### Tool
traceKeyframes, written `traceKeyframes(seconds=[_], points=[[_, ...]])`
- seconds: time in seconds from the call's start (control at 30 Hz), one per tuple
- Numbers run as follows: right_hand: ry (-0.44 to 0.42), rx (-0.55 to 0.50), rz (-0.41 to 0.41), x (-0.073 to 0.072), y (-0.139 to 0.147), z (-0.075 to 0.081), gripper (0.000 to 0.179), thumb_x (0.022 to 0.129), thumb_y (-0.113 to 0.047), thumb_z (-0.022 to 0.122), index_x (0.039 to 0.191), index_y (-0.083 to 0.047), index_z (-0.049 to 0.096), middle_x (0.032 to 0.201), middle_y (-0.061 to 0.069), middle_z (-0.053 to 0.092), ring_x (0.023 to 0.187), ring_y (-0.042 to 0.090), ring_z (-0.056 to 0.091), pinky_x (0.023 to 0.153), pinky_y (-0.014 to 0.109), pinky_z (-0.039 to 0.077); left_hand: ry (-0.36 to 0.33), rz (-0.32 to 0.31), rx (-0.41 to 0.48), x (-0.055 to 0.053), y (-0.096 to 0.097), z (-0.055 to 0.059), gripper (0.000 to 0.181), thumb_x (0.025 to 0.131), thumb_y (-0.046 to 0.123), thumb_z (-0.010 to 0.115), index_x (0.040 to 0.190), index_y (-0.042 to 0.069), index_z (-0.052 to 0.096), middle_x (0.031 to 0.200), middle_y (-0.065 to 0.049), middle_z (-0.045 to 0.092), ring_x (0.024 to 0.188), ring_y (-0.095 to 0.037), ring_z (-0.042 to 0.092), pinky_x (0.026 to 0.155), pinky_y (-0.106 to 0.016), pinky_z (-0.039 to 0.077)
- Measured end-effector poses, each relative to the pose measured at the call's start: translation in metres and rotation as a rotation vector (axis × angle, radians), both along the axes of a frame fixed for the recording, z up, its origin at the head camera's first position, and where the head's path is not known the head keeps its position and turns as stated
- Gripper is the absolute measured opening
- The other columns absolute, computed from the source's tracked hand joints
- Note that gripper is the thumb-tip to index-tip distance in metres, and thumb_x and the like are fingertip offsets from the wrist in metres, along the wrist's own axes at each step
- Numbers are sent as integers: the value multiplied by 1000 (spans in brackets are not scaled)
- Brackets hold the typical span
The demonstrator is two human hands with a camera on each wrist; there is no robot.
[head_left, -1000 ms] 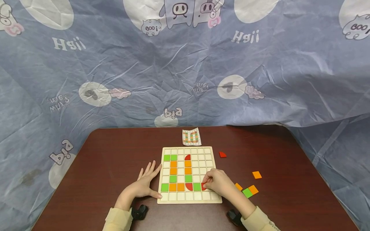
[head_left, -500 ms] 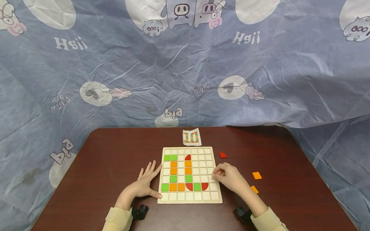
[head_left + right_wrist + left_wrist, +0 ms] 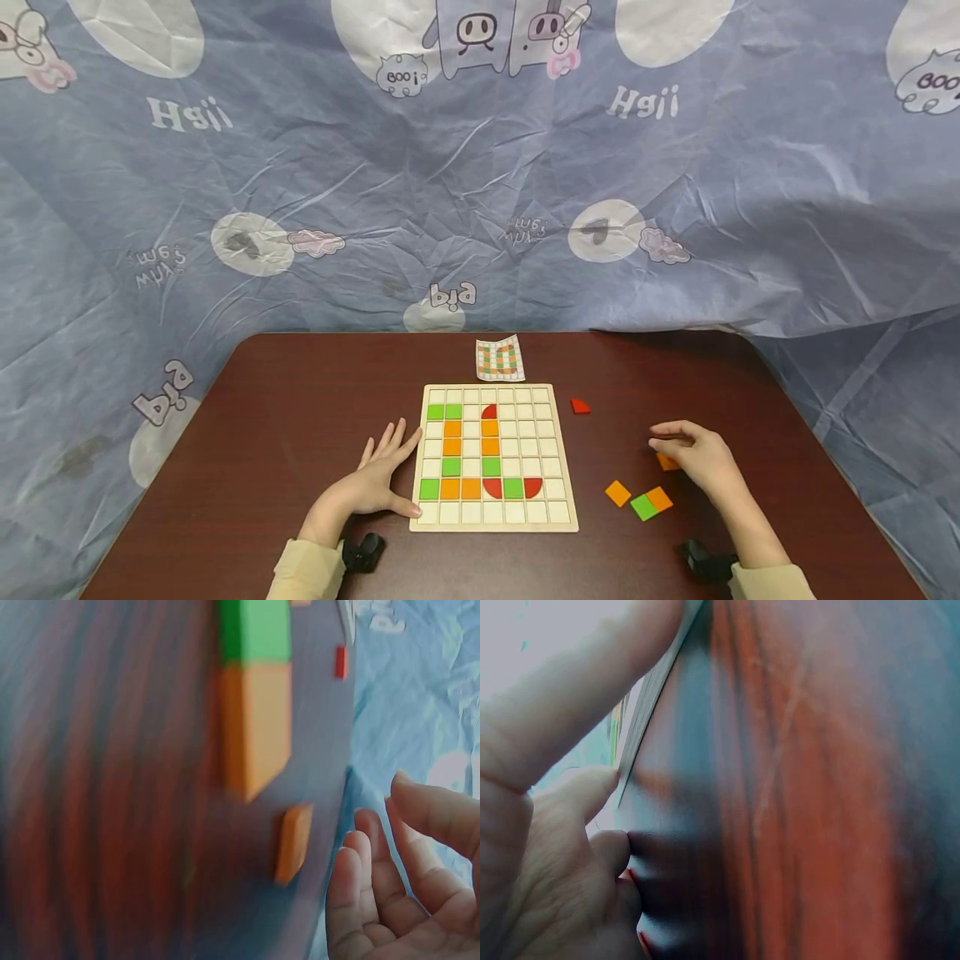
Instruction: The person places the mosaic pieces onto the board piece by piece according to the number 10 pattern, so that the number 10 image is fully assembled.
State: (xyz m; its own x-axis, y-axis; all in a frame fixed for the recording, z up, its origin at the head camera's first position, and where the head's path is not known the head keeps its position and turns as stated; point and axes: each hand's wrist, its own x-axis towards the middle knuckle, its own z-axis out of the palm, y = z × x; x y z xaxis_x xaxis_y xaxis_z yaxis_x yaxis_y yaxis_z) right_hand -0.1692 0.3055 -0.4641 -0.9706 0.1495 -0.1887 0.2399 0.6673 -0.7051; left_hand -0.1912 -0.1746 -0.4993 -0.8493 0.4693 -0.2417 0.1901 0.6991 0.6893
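Note:
A pale wooden grid board (image 3: 493,521) lies on the table, with green and orange squares and several red quarter-round tiles set in its cells. My left hand (image 3: 369,483) rests at its left edge, fingers spread, thumb and fingertips touching the rim. Off to the right, my right hand (image 3: 697,454) hovers above an orange square tile (image 3: 667,462), partly covering it in the head view. Its fingers are loosely bent, and the right wrist view shows nothing between thumb and fingers. Nearby lie another orange tile (image 3: 618,493), a green tile (image 3: 643,507) and an orange tile (image 3: 659,499) touching it.
Behind the board lies a small printed pattern card (image 3: 500,359). A red quarter-round tile (image 3: 580,406) sits on the dark brown table (image 3: 322,392) to the board's right. A blue patterned cloth (image 3: 450,167) hangs along the table's far side.
My right hand has left the red quarter-round tile in the board's lower right cell and moved right, over the loose tiles. The left hand stays at the board's edge.

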Motion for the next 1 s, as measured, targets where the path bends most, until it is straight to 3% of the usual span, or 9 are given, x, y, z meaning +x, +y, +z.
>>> traceKeyframes(seconds=[0.2,0.3,0.43,0.57,0.8,1.0], points=[[-43,-25,-40,4,21,-6,49,91,-31,70,126,3,62,108,13,75,87,7,62,74,26,48,-10,-2,8,-1,-1,0,119,66,31,91,159,13,17,165,-19,-4,152,-41,-10,118,-63,-10],[-53,-25,-37,3,24,-10,52,90,-29,72,127,4,60,108,15,74,84,7,63,73,26,48,-18,-1,20,-1,-1,-1,119,66,32,90,159,13,18,165,-19,-4,152,-41,-10,118,-63,-10],[-40,20,-16,2,25,-14,52,87,-24,76,126,6,60,116,24,67,92,24,66,72,28,49,-23,-3,36,-1,-1,-2,120,66,34,90,159,13,18,165,-20,-4,152,-41,-10,118,-63,-10],[-28,73,10,1,23,-16,51,84,-22,79,123,6,62,122,30,60,102,37,61,77,38,53,-33,-9,49,-2,-2,-3,121,66,36,90,159,13,17,165,-20,-5,151,-41,-12,118,-62,-12],[-38,106,15,1,18,-13,40,84,-17,77,116,5,66,108,22,66,91,29,62,69,28,47,-27,-5,49,-2,-2,-5,121,65,38,90,159,15,17,166,-18,-5,152,-39,-12,118,-61,-12],[-59,134,34,-1,11,-12,36,84,-14,74,113,6,63,101,19,66,86,26,61,66,28,47,-32,-24,50,-1,-3,-4,122,66,39,89,159,12,16,165,-22,-7,151,-42,-13,118,-61,-13]])
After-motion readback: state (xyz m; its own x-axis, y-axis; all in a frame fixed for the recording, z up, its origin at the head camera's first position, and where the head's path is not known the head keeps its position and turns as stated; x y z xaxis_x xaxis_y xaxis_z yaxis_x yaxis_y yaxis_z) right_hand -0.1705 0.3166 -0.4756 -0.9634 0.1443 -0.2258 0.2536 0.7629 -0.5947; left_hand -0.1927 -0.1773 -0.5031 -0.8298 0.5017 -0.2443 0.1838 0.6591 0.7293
